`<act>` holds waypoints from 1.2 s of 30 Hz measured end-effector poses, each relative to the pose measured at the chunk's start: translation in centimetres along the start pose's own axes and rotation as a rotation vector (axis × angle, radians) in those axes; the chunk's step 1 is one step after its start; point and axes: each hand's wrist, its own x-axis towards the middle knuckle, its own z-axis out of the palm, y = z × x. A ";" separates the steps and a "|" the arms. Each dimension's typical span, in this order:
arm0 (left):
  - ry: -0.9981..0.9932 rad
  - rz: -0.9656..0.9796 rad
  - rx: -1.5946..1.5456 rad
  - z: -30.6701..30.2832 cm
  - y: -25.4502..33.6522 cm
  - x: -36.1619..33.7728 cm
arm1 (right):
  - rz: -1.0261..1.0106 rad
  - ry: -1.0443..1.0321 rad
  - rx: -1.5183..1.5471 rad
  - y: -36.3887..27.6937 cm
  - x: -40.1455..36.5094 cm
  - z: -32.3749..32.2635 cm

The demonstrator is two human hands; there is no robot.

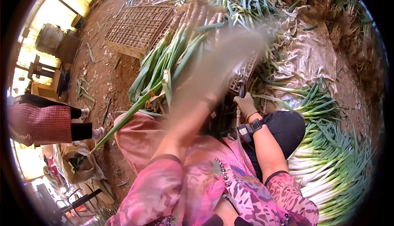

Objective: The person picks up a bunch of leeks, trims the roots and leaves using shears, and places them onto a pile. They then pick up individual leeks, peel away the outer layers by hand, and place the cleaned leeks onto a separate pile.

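Observation:
My left hand is raised in front of me and smeared by motion. It seems closed around a long pale leek stalk that streaks up and to the right. My right hand, in a grey glove with a watch at the wrist, grips a thin nozzle on a hose beside the edge of a white crate. A bundle of unpeeled leeks with long green leaves lies across the crate, just left of my left arm. My lap is covered by a pink checked cloth.
A heap of cleaned white leeks lies on the ground at my right. Behind it is a plastic sheet, and an upturned lattice crate rests on the dirt floor. Another person in a checked apron crouches at the left by a bag.

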 end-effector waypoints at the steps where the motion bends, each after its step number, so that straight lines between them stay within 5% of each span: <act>1: -0.044 0.076 -0.088 -0.4 0.6 -0.7 | -0.016 0.028 -0.060 -0.2 0.1 -0.2; 5: -0.081 0.314 -0.254 -3.1 1.8 -5.9 | -0.066 0.092 -0.253 0.1 0.4 -0.2; 6: 0.111 0.427 -0.223 -1.3 1.3 -5.9 | -0.075 0.085 -0.244 0.6 0.8 -0.3; 8: -0.098 0.179 -0.519 -6.0 3.5 -6.4 | -0.089 0.080 -0.232 0.4 0.5 -0.4; 10: 0.225 0.194 -0.081 0.5 0.9 -1.1 | -0.127 0.075 -0.189 0.6 0.2 -0.3; 15: -0.062 0.094 -0.019 1.2 -0.6 5.1 | -0.038 0.029 -0.139 -0.8 -0.8 -0.2; 19: -0.065 0.044 -0.027 -0.3 3.2 2.2 | -0.159 0.177 -0.420 1.8 2.4 0.3; 21: -0.200 0.080 -0.335 -5.3 5.4 -2.2 | -0.138 0.135 -0.335 1.6 2.9 0.0; 23: -0.146 0.137 -0.349 -0.8 3.2 -2.7 | -0.127 0.102 -0.240 0.3 2.1 -0.2; 26: -0.227 -0.064 -0.423 0.8 1.2 -4.4 | -0.493 0.176 -0.411 -1.7 -0.1 -0.7; 29: -0.429 -0.210 -0.477 4.0 -2.2 -4.2 | -0.435 -0.017 -0.399 -3.3 -3.4 -0.8; 32: -0.406 -0.007 -0.934 2.6 -2.1 -4.6 | -0.424 -0.016 -0.355 -3.0 -4.3 -0.9; 36: -0.336 0.071 -0.937 -4.6 1.4 -4.7 | -0.425 0.088 -0.206 -3.6 -4.3 -2.4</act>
